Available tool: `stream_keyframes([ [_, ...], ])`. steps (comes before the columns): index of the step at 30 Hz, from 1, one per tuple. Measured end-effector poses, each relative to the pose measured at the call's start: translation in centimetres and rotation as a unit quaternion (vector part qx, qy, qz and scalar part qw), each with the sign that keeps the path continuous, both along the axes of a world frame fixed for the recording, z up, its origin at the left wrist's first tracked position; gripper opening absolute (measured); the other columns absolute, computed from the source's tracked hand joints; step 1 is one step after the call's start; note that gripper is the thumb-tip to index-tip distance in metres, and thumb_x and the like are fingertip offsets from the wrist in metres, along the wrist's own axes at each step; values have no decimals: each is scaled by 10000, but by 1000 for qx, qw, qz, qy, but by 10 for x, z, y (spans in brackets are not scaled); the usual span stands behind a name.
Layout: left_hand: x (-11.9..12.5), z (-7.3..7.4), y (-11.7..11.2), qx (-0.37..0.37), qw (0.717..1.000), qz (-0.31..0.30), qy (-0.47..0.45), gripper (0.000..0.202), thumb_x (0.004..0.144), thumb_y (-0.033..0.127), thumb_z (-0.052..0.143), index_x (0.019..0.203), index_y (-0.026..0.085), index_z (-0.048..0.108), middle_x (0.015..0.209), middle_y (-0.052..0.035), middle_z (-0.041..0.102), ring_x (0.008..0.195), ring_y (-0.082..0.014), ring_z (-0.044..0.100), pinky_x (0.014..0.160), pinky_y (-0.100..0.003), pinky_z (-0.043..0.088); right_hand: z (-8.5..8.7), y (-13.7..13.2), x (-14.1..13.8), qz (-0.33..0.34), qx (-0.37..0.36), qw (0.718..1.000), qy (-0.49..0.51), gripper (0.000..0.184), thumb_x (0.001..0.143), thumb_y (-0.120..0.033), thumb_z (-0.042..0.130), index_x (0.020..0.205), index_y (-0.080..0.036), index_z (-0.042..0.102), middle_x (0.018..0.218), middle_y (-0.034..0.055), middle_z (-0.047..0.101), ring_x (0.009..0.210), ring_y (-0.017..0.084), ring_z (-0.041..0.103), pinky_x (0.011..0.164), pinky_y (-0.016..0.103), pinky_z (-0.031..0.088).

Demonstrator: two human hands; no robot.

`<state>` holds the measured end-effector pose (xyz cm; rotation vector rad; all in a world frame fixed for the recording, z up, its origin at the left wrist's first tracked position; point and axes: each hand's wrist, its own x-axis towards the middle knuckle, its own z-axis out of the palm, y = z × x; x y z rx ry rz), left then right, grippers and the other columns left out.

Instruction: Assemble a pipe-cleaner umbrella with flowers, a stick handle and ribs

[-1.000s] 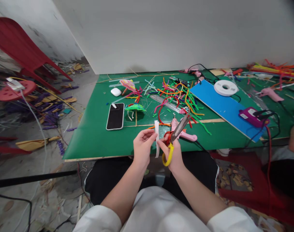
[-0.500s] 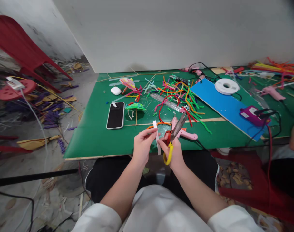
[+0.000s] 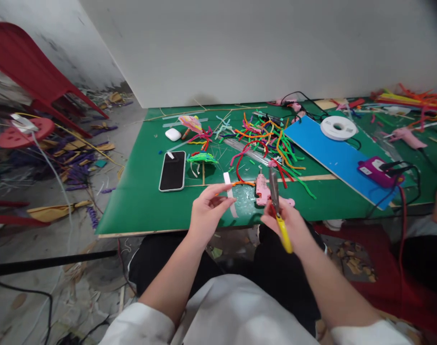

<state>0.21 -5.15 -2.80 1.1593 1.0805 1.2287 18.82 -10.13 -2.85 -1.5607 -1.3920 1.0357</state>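
My left hand (image 3: 208, 210) has its thumb and index finger closed on a narrow white strip (image 3: 227, 178), which hangs slantwise near the front edge of the green table. To the right, my right hand (image 3: 288, 221) grips scissors with a yellow and a red handle (image 3: 284, 235); their metal blades (image 3: 273, 187) point away from me and look closed. Just beyond that hand lies a pink glue gun (image 3: 262, 189), partly hidden by the scissors and fingers. An orange pipe cleaner (image 3: 244, 182) lies behind the strip.
A phone (image 3: 172, 171), a white earbud case (image 3: 173, 134) and a green pipe-cleaner piece (image 3: 203, 158) lie left. Tangled coloured pipe cleaners (image 3: 265, 129) fill the middle. Rightward are a blue board (image 3: 312, 143), a white spool (image 3: 338, 128) and a purple power strip (image 3: 380, 171) with cables.
My right hand has come off the strip and moved right with the scissors, whose blades now point more straight ahead. My left hand and the strip have shifted slightly left.
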Motion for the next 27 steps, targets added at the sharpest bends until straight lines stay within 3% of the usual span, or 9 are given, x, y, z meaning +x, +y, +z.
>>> stream_keyframes([
  [2,-6,9,1,39,999,-19,29,305,650,195,718,953,221,696,1022,-44,608,731,-120,613,721,-267,528,20,-1,30,77,-25,982,-173,277,634,-403,689,742,-220,511,655,-32,519,612,152,487,550,257,368],
  [4,-11,18,1,80,995,-40,53,323,667,176,704,983,240,691,1032,-41,595,727,-112,605,720,-258,532,38,1,54,117,-54,943,-306,328,592,-434,710,786,-229,542,771,-9,575,691,182,536,582,263,382],
  [7,-15,28,0,115,987,-76,84,338,687,156,686,1007,266,685,1031,-36,587,725,-109,603,715,-247,534,55,6,74,167,-98,896,-399,407,618,-479,675,923,-247,540,906,23,606,792,224,579,628,281,404],
  [12,-14,37,0,129,980,-111,107,316,707,167,670,1009,257,690,1016,-54,593,780,-144,607,713,-266,546,69,15,71,238,-116,860,-437,469,642,-577,621,949,-238,519,922,46,618,821,246,585,605,285,392],
  [18,-13,41,-1,126,975,-147,105,334,690,150,676,1000,273,697,1014,-53,613,809,-161,615,715,-271,561,81,24,61,253,-103,844,-461,475,612,-663,595,844,-251,555,777,28,638,673,226,585,508,266,317],
  [23,-14,40,-2,149,968,-159,128,356,699,141,665,1023,289,688,1028,-51,614,815,-163,619,718,-273,566,81,27,58,255,-79,820,-506,500,594,-718,569,783,-255,573,647,24,611,572,209,553,470,259,253],
  [27,-13,40,-2,156,965,-160,137,364,698,142,666,1029,293,684,1033,-55,616,825,-173,624,714,-278,569,81,28,57,252,-65,821,-508,501,580,-728,574,758,-260,593,598,29,588,540,206,538,464,265,240],
])
